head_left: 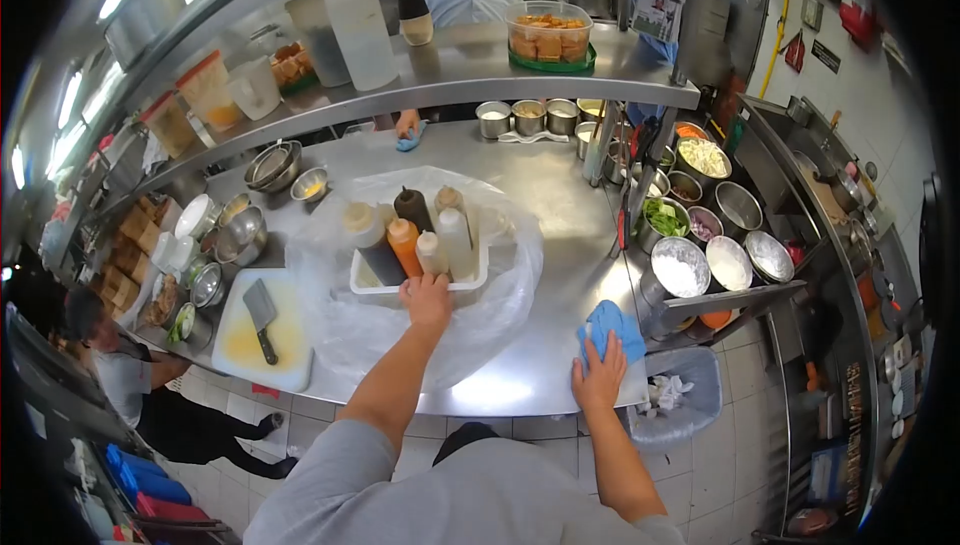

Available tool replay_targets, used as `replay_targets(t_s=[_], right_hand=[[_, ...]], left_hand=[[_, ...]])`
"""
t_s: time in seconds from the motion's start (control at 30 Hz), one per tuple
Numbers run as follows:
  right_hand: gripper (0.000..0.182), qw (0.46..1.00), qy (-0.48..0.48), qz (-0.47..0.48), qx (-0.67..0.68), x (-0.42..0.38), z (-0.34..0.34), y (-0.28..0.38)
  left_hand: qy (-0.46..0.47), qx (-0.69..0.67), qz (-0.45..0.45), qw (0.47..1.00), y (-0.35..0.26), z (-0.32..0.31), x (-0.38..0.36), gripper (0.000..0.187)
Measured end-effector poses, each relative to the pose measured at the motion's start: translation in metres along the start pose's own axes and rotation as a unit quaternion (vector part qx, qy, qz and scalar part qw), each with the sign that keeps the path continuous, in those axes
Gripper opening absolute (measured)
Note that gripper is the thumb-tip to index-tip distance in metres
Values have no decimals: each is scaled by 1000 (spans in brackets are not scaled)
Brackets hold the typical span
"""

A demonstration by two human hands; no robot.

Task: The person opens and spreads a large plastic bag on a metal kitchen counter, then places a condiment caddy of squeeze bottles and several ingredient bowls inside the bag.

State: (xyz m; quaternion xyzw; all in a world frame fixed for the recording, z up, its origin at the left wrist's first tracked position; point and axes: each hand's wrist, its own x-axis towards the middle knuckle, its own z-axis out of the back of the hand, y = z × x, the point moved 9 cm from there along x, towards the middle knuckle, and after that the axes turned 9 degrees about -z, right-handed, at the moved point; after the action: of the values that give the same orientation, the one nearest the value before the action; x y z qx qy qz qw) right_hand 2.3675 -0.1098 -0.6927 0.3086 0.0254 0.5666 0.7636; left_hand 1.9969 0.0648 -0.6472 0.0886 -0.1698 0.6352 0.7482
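My left hand (428,302) is closed over the front rim of a white plastic tub (468,286), its fingertips close to a small white squeeze bottle (430,253). Several more squeeze bottles stand upright in the tub, among them an orange one (404,245) and a dark brown one (412,207). Beneath the tub, a clear plastic bag (345,335) spreads over the steel table (500,385). At the table's front right corner my right hand (598,377) presses on a crumpled blue cloth (612,325), fingers bent onto it.
A cleaver (261,317) lies on a cutting board (235,340) at left. Metal bowls (241,235) sit behind it. Ingredient containers (680,267) line the right side above a lined bin (700,415). Across the table, another person's hand (407,124) holds a blue cloth. Another person (120,375) stands left.
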Motion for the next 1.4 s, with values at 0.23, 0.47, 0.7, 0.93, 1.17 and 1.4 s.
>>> replay_targets(t_s=[0.23,0.47,0.7,0.93,1.17,1.4], right_hand=[[49,1000,-14,1,-7,-6,8,1],[45,963,-85,-134,217,-5,-1,-19],[62,507,345,-486,623,7,-153,138],[44,667,272,-427,547,57,-186,135],[45,910,-7,-385,152,77,-54,41],[76,940,134,-242,197,91,-54,27]], left_hand=[[-132,-158,-83,975,-35,78,-47,50],[-245,-48,16,968,106,136,-147,71],[-236,-452,543,668,269,28,-185,94],[-72,-504,439,740,280,-7,-160,44],[-111,-518,460,712,275,4,-151,35],[-232,-439,479,724,268,48,-184,61]])
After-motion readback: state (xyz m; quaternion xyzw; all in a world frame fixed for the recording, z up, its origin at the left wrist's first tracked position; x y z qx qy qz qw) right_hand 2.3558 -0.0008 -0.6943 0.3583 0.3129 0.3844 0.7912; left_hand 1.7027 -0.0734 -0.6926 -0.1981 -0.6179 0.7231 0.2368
